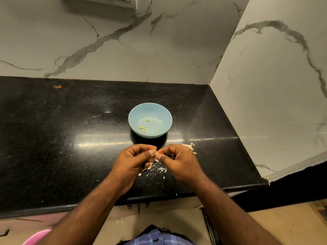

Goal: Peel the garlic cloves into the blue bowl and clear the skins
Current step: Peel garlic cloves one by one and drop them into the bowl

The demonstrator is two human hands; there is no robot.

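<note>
A light blue bowl (160,110) stands on the black counter with three peeled garlic cloves (142,128) inside. Just in front of it, my left hand (133,160) and my right hand (177,160) meet above the counter. Both pinch a small garlic clove (155,151) between their fingertips, and most of it is hidden by the fingers. Loose garlic skins (160,169) lie on the counter under my hands. More skins (189,146) lie just right of my right hand.
The black granite counter (70,138) ends at a marble wall behind and at a marble side wall (274,103) on the right. Its front edge runs just below my wrists. A pink tub (38,237) shows at the bottom left, on the floor.
</note>
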